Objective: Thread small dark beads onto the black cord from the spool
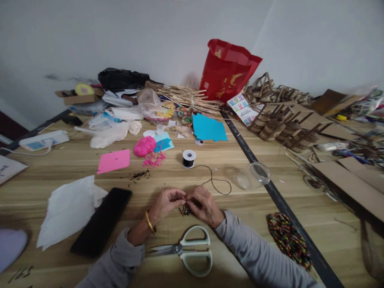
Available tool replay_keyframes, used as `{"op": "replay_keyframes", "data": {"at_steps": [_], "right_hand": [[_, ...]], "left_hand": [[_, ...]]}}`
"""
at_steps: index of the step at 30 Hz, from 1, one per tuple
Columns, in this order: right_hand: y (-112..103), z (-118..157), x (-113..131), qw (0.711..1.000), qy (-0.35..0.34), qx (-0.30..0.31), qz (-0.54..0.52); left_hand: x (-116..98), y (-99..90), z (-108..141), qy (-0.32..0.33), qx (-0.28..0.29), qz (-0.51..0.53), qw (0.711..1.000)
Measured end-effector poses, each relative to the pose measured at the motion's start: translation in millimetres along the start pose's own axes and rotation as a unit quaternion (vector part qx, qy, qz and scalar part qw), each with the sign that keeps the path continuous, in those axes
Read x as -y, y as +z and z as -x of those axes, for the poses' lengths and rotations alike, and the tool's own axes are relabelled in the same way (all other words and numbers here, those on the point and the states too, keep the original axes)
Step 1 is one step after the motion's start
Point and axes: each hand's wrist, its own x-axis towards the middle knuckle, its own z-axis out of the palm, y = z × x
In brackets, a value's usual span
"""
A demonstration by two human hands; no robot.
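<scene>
Black cord [211, 175] ran from one spool [189, 161] across the worktop [246, 208] in a loose loop to the hands. Left hand [168, 202] and right hand [204, 204] met fingertip to fingertip; each grip was together, pinched on the cord, its end too small to make out. One small heap of loose beads [185, 211] lay directly beneath the fingers, too many to count. One pair of scissors [180, 249] occupied the space between the forearms, the nearest obstruction. To the left were noted one black phone [102, 222], one crumpled white tissue [67, 208] partly alongside it, one pink sheet [114, 161] and a scatter of dark bits [140, 175]. To the right, one clear jar [255, 176] lay partly over the dark strip [276, 198], with one bundle of strung beads [288, 238] nearer. Beyond the spool stood one pink yarn ball [145, 146], one large blue sheet [210, 127] and one red bag [229, 70].
</scene>
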Motion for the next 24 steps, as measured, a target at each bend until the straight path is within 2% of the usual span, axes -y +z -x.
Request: {"op": "replay_keyframes", "data": {"at_steps": [10,17,24], "right_hand": [[-0.8,-0.1,1.8,1.0,0.015,-0.003,0.009],[-0.6,-0.4,3.2,0.999,0.026,0.001,0.024],[-3.9,1.2,4.1,0.997,0.066,-0.01,0.033]], "left_hand": [[-6.9,2.2,2.7,0.043,-0.003,-0.124,0.991],[-12.3,4.2,3.7,0.047,0.008,-0.133,0.99],[-5.6,1.1,2.4,0.042,0.012,-0.113,0.993]]}}
